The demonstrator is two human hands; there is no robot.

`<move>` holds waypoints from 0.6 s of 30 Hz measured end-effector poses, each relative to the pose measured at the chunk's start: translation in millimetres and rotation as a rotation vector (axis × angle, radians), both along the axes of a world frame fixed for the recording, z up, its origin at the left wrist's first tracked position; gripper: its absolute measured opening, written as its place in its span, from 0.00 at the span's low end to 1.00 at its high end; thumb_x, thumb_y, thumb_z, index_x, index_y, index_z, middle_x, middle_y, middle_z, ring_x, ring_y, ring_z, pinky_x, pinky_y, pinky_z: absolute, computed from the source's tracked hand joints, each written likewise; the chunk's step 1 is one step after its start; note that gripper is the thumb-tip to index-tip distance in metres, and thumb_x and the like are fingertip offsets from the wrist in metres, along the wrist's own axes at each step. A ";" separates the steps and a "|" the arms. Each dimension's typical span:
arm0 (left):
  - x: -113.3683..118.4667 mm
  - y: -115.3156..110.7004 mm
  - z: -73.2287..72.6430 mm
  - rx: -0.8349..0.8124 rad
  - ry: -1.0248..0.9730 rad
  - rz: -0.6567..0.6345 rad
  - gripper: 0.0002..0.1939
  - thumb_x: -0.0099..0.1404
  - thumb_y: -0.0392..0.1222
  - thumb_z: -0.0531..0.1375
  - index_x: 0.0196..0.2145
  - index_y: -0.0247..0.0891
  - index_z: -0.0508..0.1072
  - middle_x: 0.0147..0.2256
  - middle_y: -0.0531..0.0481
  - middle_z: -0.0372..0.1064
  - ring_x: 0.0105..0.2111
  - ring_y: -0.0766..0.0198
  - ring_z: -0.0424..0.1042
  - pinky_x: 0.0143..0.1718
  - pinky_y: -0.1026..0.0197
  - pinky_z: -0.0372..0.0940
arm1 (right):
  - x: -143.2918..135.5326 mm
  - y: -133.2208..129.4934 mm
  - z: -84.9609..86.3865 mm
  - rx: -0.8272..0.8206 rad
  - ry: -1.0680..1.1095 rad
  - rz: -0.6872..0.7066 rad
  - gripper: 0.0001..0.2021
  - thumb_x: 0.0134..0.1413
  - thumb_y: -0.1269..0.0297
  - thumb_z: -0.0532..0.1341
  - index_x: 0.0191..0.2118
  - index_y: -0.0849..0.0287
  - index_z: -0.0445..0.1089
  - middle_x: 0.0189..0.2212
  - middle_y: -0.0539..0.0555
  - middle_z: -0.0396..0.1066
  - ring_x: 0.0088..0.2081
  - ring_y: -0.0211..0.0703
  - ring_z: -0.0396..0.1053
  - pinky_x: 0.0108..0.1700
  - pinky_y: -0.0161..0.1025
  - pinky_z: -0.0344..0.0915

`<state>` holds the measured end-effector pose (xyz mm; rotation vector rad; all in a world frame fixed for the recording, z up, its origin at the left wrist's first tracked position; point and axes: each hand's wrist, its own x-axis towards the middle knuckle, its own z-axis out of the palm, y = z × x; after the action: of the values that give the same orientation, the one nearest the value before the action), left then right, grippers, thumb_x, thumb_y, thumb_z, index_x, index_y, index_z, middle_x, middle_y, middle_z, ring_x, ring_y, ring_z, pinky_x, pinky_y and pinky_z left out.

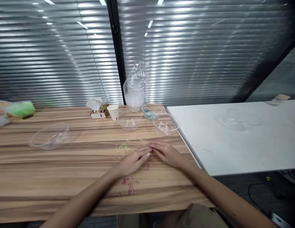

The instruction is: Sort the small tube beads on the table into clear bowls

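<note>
On the wooden table [66, 164], your left hand [135, 160] and right hand [165, 152] lay palm-down, fingertips meeting over the scattered beads. Fingers were flat and close together; whether either pinched a bead, I couldn't tell. Pale iridescent beads [122, 148] sat just left of your fingertips, pink beads [129, 183] nearer you, below the left hand. These looked tiny, light, hard and slippery; I'd expect them to roll or skid under a flat finger, so pinch each one across its middle with thumb and forefinger tips. Three clear bowls [129, 120] stood beyond the hands, one holding blue beads [150, 114]. A larger clear bowl [51, 135] was well apart on the left. A paper cup [113, 111] and a plastic bag [135, 87] stood at the back.
</note>
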<state>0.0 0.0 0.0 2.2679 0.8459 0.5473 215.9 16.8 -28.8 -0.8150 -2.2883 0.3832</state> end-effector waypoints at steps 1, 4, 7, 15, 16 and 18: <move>-0.6 0.4 0.4 0.002 -0.003 0.004 0.23 0.74 0.49 0.44 0.60 0.38 0.63 0.60 0.46 0.59 0.60 0.59 0.59 0.62 0.51 0.54 | 0.0 0.2 -0.1 0.010 0.000 -0.004 0.15 0.63 0.72 0.52 0.53 0.56 0.68 0.48 0.57 0.71 0.51 0.47 0.68 0.53 0.49 0.67; -2.7 0.9 0.5 0.014 0.034 0.019 0.23 0.73 0.49 0.46 0.61 0.38 0.61 0.60 0.46 0.58 0.60 0.58 0.59 0.62 0.51 0.53 | 0.0 1.1 -1.0 0.030 -0.015 -0.011 0.16 0.63 0.71 0.53 0.54 0.58 0.67 0.50 0.58 0.71 0.53 0.48 0.66 0.55 0.51 0.65; -2.6 -0.9 -1.6 0.035 0.092 0.026 0.25 0.73 0.51 0.47 0.63 0.38 0.58 0.62 0.46 0.54 0.61 0.59 0.56 0.63 0.52 0.52 | 0.2 1.4 -2.3 0.002 -0.036 -0.018 0.17 0.63 0.71 0.53 0.56 0.57 0.66 0.53 0.59 0.69 0.55 0.49 0.65 0.57 0.51 0.64; 5.8 -8.0 -9.1 0.068 0.107 -0.057 0.25 0.73 0.48 0.46 0.64 0.39 0.54 0.64 0.47 0.48 0.64 0.61 0.49 0.65 0.55 0.48 | 0.9 0.5 -2.6 -0.029 -0.006 0.000 0.20 0.61 0.75 0.52 0.56 0.56 0.66 0.53 0.57 0.68 0.54 0.47 0.66 0.55 0.50 0.65; 6.4 -8.0 -8.5 0.068 0.101 -0.056 0.25 0.73 0.48 0.46 0.64 0.39 0.55 0.64 0.47 0.48 0.64 0.61 0.49 0.65 0.55 0.48 | 1.0 0.6 -2.6 -0.030 -0.005 0.003 0.19 0.61 0.75 0.52 0.56 0.56 0.66 0.53 0.57 0.69 0.54 0.47 0.66 0.55 0.49 0.65; 6.5 -7.3 -6.2 0.065 0.091 -0.052 0.24 0.73 0.48 0.46 0.63 0.39 0.56 0.64 0.47 0.50 0.63 0.61 0.51 0.64 0.55 0.49 | 1.1 0.7 -2.4 -0.026 -0.002 0.009 0.19 0.61 0.75 0.51 0.55 0.56 0.66 0.52 0.57 0.69 0.53 0.47 0.66 0.55 0.49 0.66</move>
<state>6.5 -7.3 -6.2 2.3829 0.8213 0.4569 217.1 17.5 -31.2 -0.8188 -2.2942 0.4168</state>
